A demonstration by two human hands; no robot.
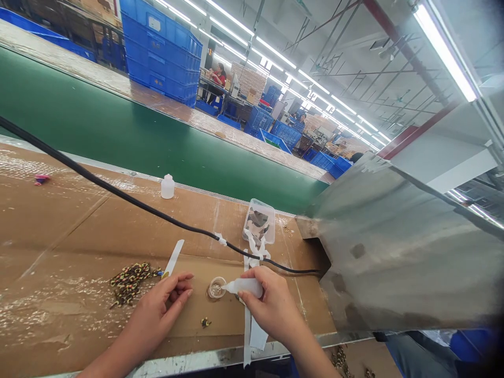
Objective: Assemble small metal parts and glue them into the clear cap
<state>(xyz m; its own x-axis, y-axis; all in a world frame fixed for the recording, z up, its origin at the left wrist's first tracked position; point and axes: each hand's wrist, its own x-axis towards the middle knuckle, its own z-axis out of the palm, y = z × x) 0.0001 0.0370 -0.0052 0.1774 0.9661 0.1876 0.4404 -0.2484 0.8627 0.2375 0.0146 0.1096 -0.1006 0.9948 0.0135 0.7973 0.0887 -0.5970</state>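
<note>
My right hand (271,299) grips a small white squeeze bottle (246,286), tilted so that its nozzle points left. The tip is at the rim of a small round clear cup (217,288) standing on the cardboard. To the cup's left, my left hand (163,302) rests with loosely bent fingers, thumb apart from the index finger and nothing visible between them. Just beyond that hand lie a white strip (174,257) and a pile of small black, yellow and red patterned pieces (132,282). One small dark-and-yellow piece (205,322) sits alone in front of the cup.
A black cable (157,212) crosses the cardboard-covered bench (71,236). Behind stand a white bottle (167,186) and a clear plastic tub (272,223) with white strips by it. A green conveyor belt (177,142) runs along the back; a metal housing (394,252) rises at right.
</note>
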